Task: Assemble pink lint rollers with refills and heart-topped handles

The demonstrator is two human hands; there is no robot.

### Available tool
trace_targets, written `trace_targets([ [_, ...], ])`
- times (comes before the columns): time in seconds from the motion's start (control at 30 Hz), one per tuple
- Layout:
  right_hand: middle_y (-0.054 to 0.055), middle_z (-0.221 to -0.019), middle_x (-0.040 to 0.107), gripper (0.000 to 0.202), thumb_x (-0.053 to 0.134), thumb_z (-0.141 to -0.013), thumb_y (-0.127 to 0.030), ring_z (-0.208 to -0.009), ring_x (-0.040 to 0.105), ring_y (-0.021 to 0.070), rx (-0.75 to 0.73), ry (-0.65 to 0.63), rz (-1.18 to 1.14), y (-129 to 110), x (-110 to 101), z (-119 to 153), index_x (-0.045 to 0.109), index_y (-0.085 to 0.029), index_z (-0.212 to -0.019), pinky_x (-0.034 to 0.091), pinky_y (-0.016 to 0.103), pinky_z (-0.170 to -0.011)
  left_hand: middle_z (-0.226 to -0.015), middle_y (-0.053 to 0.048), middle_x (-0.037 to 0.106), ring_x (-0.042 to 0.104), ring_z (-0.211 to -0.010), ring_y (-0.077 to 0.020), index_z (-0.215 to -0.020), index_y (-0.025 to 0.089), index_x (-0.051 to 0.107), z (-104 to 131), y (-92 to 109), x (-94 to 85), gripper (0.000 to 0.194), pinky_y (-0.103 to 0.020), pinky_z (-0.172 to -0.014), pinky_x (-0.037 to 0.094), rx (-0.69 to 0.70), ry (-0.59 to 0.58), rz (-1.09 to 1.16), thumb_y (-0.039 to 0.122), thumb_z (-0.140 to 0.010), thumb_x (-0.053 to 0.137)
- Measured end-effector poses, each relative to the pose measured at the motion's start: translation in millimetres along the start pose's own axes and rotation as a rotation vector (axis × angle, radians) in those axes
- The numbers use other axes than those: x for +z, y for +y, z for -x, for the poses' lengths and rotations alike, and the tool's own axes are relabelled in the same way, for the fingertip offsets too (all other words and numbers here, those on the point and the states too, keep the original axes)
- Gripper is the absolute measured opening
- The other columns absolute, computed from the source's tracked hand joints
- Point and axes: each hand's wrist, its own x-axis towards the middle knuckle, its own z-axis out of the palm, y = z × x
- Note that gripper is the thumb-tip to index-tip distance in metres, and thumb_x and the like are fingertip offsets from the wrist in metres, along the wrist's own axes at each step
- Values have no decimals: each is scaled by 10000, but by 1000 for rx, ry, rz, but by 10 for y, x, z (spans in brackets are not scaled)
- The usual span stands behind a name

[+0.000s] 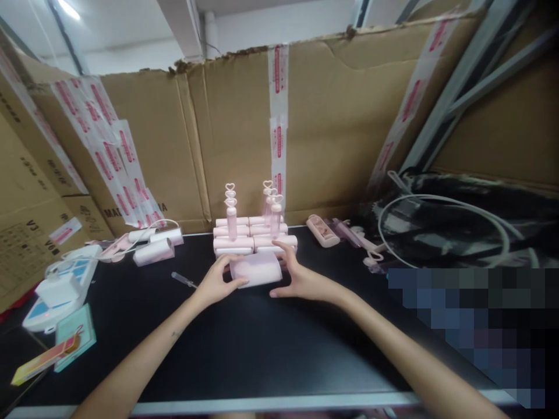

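Observation:
My left hand [219,280] is closed on the left end of a pale pinkish-white rounded block [257,270], which looks wrapped in something frosted. Its thumb lies along the front lower edge. At the block's right end my right hand [299,278] has thumb and fingers spread apart; whether a fingertip behind the block touches it, I cannot tell. Just beyond both hands sit stacked pink rounded cases [233,241] in two columns. Upright on them are clear pink tubes [232,224] with heart-shaped loop tops, and more tubes [276,221] on the right column.
Left of the stack are white-and-pink cylinders [154,252], a small screwdriver [183,279] and a power strip [87,270] with a white plug. A yellow-and-red box cutter [46,356] lies nearer. An open pink case [322,230] and a white cable [441,201] are at right. Cardboard [236,128] walls the back.

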Motion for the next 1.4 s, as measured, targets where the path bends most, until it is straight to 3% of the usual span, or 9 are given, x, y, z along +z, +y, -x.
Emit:
trace_targets([
  [0.2,104,-1135,536,979,688,-682,-370,-1106,511,241,-28,70,21,54,63,-35,35,-187,-1388,333,434,-1013,-1166,-95,543,537,-1084,-228,-1085,182,501,-49,53,-16,458,-359,-910,465,-57,157,229,333,-700,695],
  [0.4,63,-1039,588,646,662,-648,-315,-910,578,252,132,-91,300,22,-296,26,424,-210,-1240,446,365,-840,-1006,-68,579,606,-792,-163,-1086,178,514,-113,257,-175,388,-294,-673,528,-248,268,500,398,-778,599],
  [0.5,60,-1077,585,529,639,-628,-287,-935,571,260,244,-149,436,-33,-503,104,520,-207,-1137,436,345,-843,-878,-61,589,585,-610,-149,-1104,176,493,-125,331,-308,408,-263,-486,482,-449,173,658,441,-800,556],
  [0.63,63,-1045,608,484,624,-604,-271,-926,581,274,349,-160,533,-95,-642,200,553,-184,-1075,444,335,-815,-816,-109,598,569,-572,-159,-988,115,550,-110,395,-467,520,-261,-453,445,-662,-117,827,590,-802,452],
  [0.8,50,-1054,620,446,612,-683,-409,-967,571,263,288,-97,496,-172,-810,307,559,-202,-1074,427,329,-848,-811,-21,550,546,-536,-113,-947,157,555,-37,469,-458,394,-232,-451,431,-630,-325,449,479,-733,625],
  [1.0,42,-1028,624,443,612,-715,-503,-927,571,242,127,58,475,-278,-889,356,580,-222,-1056,443,335,-800,-700,-7,570,530,-630,-144,-830,154,580,66,539,-358,498,-241,-560,397,-494,-579,-223,628,-777,435],
  [1.13,31,-970,623,409,595,-752,-497,-823,567,199,-5,282,452,-379,-645,274,576,-223,-1056,447,308,-729,-864,-35,564,536,-877,-231,-925,203,619,175,555,-480,511,-326,-780,396,-468,-568,-528,652,-734,464],
  [1.27,28,-923,627,345,606,-765,-437,-749,553,163,-129,408,413,-433,-415,191,593,-196,-1011,446,280,-696,-1006,-61,545,482,-1017,-272,-1244,228,453,145,621,-568,720,-367,-844,391,-405,-427,-560,630,-658,573],
  [1.4,30,-907,632,319,609,-769,-419,-724,543,160,-168,558,442,-399,-414,180,603,-199,-1000,435,274,-641,-1001,-59,576,545,-892,-207,-1167,211,528,-213,685,-339,507,-304,-767,424,-248,-458,-483,530,-775,487],
])
